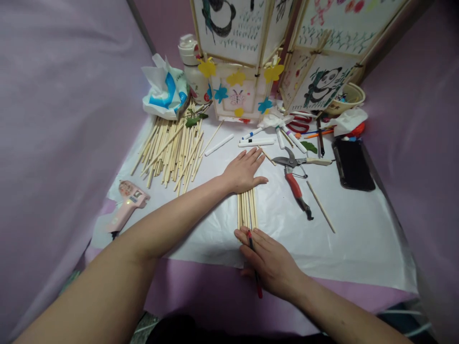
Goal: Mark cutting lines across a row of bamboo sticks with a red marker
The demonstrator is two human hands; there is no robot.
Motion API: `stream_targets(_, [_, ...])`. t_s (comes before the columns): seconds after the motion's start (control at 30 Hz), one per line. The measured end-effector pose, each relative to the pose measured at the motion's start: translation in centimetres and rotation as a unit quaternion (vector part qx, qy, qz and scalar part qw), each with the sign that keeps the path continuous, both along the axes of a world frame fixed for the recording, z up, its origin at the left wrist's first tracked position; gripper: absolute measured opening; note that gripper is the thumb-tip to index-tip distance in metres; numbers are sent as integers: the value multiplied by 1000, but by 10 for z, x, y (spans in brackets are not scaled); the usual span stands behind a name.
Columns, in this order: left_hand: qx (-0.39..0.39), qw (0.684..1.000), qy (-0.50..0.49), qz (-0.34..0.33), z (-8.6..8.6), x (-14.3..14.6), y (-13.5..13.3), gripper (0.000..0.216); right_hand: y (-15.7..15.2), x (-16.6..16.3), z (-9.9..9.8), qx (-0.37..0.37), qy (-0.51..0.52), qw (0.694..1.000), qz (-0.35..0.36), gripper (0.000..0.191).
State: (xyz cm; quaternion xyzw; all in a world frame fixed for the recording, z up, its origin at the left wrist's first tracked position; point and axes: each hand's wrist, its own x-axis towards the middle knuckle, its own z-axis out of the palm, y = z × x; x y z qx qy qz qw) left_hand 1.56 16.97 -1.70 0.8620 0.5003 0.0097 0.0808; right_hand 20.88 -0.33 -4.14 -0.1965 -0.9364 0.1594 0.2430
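Left hand lies flat, fingers spread, palm down on the far end of a small row of wooden sticks laid side by side on the white sheet, pressing not gripping. Right hand rests on the near end of the same row, fingers loosely curled around a red pen that runs under the palm and pokes out toward the table edge. The row sits mid-table, between the two hands.

Around it: big loose pile of sticks far left, pink glue gun near the left edge, red-handled pruning shears just right of the left hand, a single stick beside them, black phone far right. Markers and red scissors lie behind the left hand. Two paper lanterns with panda drawings and paper flowers stand at the back, a bottle and crumpled tissue pack to their left, a bowl to their right. Nothing covers the row except the hands.

No writing readable; glue gun label too small to tell
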Motion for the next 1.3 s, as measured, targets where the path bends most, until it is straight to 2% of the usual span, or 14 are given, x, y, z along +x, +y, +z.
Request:
stream_targets(0.43, [-7, 1000, 15, 3, 4, 1, -1, 85, -1, 0, 1, -4, 4, 1000, -2, 23])
stream_targets(0.83, [-6, 1000, 23, 4, 4, 3, -1, 87, 1, 6, 14, 3, 131, 991, 12, 30])
stream_targets(1.03, [-2, 1000, 19, 6, 3, 3, -1, 87, 5, 13, 12, -32, 158, 986, -51, 36])
stream_targets(1.17, [-5, 1000, 12, 6, 2, 3, -1, 87, 11, 18, 12, -22, 162, 980, -111, 40])
stream_targets(1.3, [-6, 1000, 4, 6, 1, 3, 0, 87, 13, 20, 10, -10, 124, 988, -91, 41])
